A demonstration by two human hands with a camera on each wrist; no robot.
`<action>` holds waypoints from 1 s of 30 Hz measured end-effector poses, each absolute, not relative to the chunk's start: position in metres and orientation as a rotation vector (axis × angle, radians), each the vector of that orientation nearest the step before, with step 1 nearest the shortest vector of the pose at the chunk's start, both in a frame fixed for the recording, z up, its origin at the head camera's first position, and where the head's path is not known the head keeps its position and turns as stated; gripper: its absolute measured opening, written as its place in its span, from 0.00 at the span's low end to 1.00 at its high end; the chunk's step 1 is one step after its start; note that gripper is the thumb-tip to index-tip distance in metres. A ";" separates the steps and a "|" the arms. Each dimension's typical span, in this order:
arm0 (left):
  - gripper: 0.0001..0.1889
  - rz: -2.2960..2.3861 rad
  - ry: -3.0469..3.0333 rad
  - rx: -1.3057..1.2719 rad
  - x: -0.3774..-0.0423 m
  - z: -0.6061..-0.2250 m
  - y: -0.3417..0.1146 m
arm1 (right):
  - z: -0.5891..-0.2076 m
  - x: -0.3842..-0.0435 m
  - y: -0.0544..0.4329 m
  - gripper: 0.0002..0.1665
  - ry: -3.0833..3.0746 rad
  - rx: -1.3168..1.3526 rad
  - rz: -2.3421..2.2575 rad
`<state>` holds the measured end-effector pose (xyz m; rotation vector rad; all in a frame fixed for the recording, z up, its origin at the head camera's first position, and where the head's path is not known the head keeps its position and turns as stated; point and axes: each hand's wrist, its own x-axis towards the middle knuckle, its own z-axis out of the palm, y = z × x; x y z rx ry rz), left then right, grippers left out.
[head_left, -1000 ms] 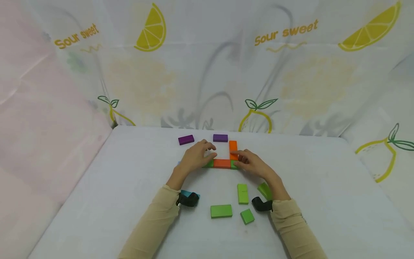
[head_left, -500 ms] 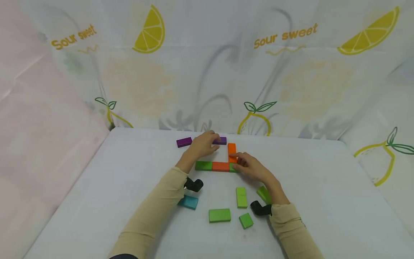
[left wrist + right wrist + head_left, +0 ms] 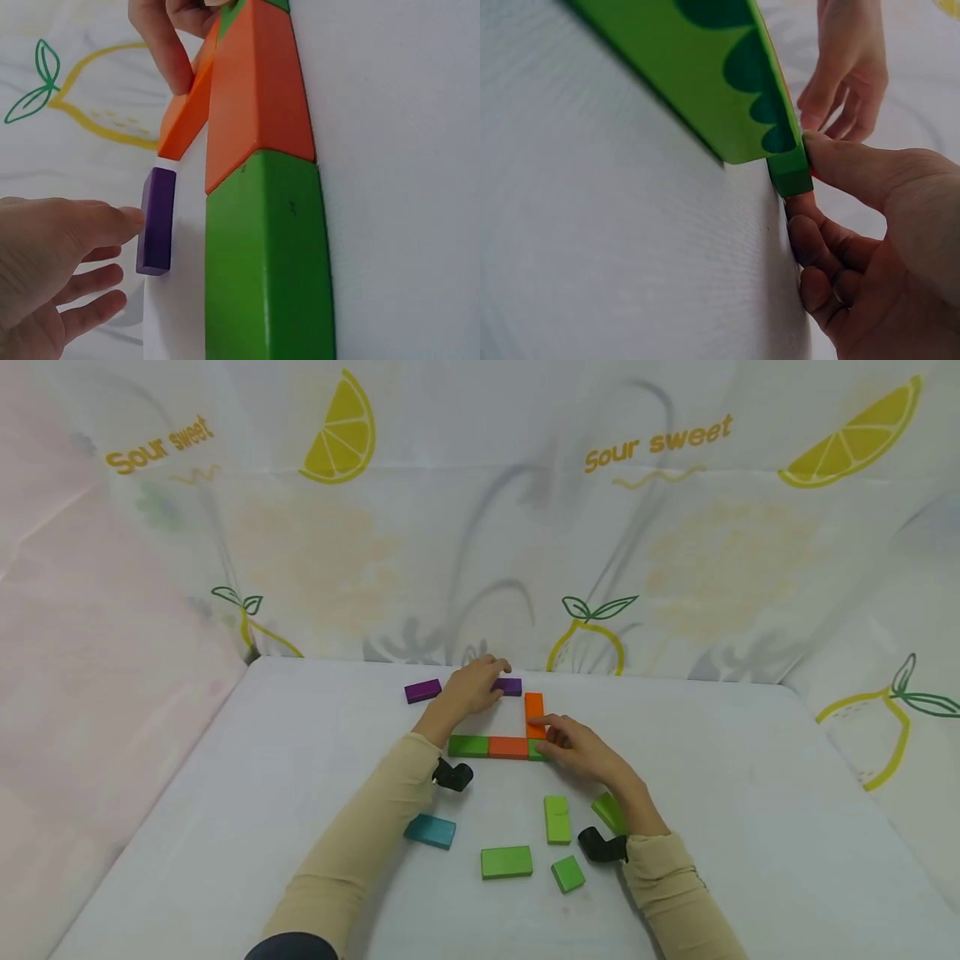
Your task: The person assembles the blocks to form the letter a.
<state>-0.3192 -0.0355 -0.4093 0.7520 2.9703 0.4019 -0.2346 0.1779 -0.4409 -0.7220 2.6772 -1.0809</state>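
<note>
Lying nearest me on the white tabletop (image 3: pixel 750 827) is a light green block (image 3: pixel 506 862), set crosswise, with a small square block (image 3: pixel 567 874) askew to its right. Slightly beyond are a teal block (image 3: pixel 435 832) by the left sleeve (image 3: pixel 345 860), a lime block (image 3: pixel 557 820) pointing away from me, and a half-hidden block (image 3: pixel 608 811) just beside the right wrist.

Past those, a straight row crosses the middle: a dark green block (image 3: pixel 468 746), a red-orange block (image 3: pixel 508 747) touching it, then a green end block (image 3: pixel 536 749) on the right. An orange block (image 3: pixel 534 706) runs away from that right end, making a corner. My right grip (image 3: pixel 581 752) is there, fingers bent, thumb on the green end block and forefinger on the orange block; I cannot tell whether it pinches or only rests.

Farther out, my left grip (image 3: pixel 471 687) is over the left part of a violet block (image 3: pixel 510 687), thumb and fingers spread, holding nothing; whether the thumb touches the block I cannot tell. Left of it lies a plum block (image 3: pixel 423 691), slightly angled. Behind everything hangs a pale cloth (image 3: pixel 465 527) printed with lemons.
</note>
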 end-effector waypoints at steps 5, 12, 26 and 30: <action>0.21 0.389 2.938 0.781 -0.325 -0.410 -0.035 | -0.442 -0.234 0.176 0.24 2.667 -0.700 -1.103; 0.25 0.347 2.908 0.797 -0.327 -0.413 -0.032 | -0.440 -0.233 0.175 0.24 2.672 -0.672 -1.080; 0.18 0.489 2.878 0.869 -0.331 -0.415 -0.038 | -0.440 -0.233 0.177 0.24 2.686 -0.665 -1.072; 0.17 0.514 2.892 0.880 -0.332 -0.417 -0.039 | -0.441 -0.233 0.177 0.24 2.681 -0.661 -1.081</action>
